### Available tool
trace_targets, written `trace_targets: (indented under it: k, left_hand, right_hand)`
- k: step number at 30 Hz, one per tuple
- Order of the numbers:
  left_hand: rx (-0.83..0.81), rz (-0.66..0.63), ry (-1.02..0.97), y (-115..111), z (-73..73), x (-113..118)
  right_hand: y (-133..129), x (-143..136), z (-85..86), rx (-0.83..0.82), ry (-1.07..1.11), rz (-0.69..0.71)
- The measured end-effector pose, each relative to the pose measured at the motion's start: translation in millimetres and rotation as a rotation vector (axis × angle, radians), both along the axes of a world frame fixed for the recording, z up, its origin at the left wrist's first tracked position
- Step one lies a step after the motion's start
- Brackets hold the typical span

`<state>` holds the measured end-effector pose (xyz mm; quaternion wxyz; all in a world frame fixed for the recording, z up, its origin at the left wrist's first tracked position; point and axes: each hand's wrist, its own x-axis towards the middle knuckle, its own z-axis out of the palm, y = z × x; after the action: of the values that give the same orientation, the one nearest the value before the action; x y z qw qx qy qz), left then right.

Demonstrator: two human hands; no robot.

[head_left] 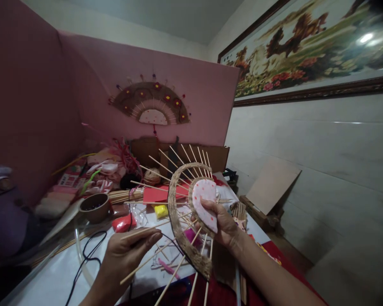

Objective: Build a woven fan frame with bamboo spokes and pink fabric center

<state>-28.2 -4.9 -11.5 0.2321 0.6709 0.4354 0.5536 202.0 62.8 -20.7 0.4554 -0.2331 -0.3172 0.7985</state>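
My right hand (225,223) grips a half-made fan by its half-round white pad with red dots (204,190), thumb across the front. Thin wooden sticks (153,185) spread out from the pad. A band of brown twine (172,193) is woven through them in an arc. My left hand (123,257) is closed at the fan's left side, pinching a black cord (172,241) between thumb and forefinger. From there the cord runs taut to the lower part of the arc. One stick crosses by the left fingers; whether they press on it, I cannot tell.
A brown bowl (95,207), red packet (124,223), yellow packet (161,211) and red sheet (158,194) lie on the white-covered table. Fabric and yarn (107,168) are heaped behind. A finished fan (153,102) hangs on the pink wall; a board (272,185) leans at right.
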Motion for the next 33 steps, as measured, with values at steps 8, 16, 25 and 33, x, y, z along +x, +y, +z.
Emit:
trace_targets:
  k: [8, 16, 25, 33]
  left_hand:
    - [-0.284, 0.0, -0.14, 1.6, -8.4, 4.5]
    - [-0.235, 0.092, -0.13, 4.3, -11.8, -5.2]
    - [-0.496, 0.055, -0.3, 7.3, 8.1, -17.9]
    - [-0.599, -0.016, -0.315, 7.3, 15.3, -19.3]
  right_hand:
    - [-7.4, -8.1, -1.0, -0.058, 0.028, 0.036]
    - [-7.3, -3.5, 0.8, -0.027, -0.012, 0.041]
    - [2.2, 1.6, -2.6, -0.019, -0.08, -0.012]
    - [4.0, 1.1, -3.8, -0.008, -0.145, -0.06]
